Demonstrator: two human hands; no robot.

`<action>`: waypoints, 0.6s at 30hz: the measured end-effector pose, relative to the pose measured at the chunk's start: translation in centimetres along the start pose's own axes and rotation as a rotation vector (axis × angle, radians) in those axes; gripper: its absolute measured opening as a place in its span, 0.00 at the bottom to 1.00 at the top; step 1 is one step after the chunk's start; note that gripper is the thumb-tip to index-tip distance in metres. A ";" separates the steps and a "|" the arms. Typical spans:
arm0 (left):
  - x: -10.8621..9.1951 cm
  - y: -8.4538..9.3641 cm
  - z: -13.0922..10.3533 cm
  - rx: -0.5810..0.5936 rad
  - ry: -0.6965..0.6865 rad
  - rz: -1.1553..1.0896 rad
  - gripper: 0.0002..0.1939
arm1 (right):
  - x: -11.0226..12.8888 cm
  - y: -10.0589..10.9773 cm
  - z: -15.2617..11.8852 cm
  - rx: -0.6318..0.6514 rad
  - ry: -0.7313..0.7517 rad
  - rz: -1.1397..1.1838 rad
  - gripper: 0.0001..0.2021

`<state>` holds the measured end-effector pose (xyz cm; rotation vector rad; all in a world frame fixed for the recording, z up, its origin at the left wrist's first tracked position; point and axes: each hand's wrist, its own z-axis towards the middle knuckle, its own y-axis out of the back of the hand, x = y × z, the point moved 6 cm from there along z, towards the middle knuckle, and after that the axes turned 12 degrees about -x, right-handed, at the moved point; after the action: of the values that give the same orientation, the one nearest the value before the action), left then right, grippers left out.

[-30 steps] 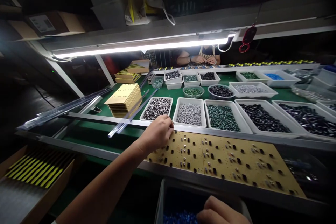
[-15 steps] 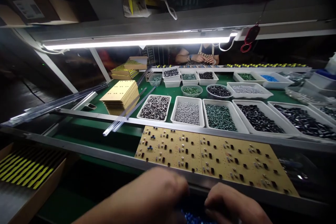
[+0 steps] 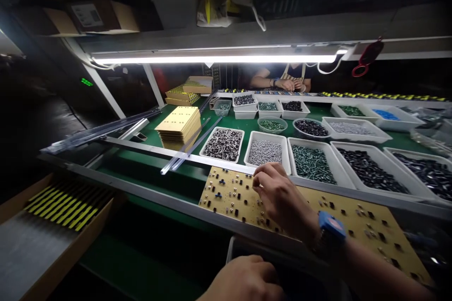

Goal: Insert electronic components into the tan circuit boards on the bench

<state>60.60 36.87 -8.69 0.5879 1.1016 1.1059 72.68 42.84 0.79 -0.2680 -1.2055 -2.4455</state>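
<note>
My right hand (image 3: 278,195), with a blue band (image 3: 332,226) on its wrist, reaches over the tan circuit board panel (image 3: 339,197). Its fingertips are pinched together just at the board's surface; whatever they hold is too small to make out. Black, silver and grey parts stand in rows on the panel, and two blue parts (image 3: 219,195) sit near its left end. Below the front rail, my left hand (image 3: 247,280) is curled closed over a dark bin with a pale rim (image 3: 230,247). Its fingertips are hidden.
Behind the board stand white trays of small components (image 3: 222,145). A stack of bare boards (image 3: 178,127) and clear plastic tubes (image 3: 190,148) lie to the left. A carton (image 3: 95,230) holds yellow-and-black strips. Across the bench a co-worker's hands (image 3: 291,85) show under the lamp.
My right hand has risen from the bin of blue parts up onto the board. My left hand has dropped lower. The view has shifted left.
</note>
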 end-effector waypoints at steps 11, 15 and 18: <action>0.3 1.5 0.2 -0.162 0.158 -0.229 0.05 | 0.6 -1.8 0.8 0.116 0.132 -0.169 0.11; 0.6 1.1 0.1 -0.166 0.199 -0.213 0.11 | 0.8 -2.2 0.9 0.128 0.152 -0.213 0.10; 0.8 1.1 0.0 -0.196 0.233 -0.262 0.09 | 1.1 -1.5 1.0 0.100 0.120 -0.224 0.07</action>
<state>60.17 38.04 -8.17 0.1568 1.2146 1.0540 71.04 44.18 0.66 0.0450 -1.3638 -2.5361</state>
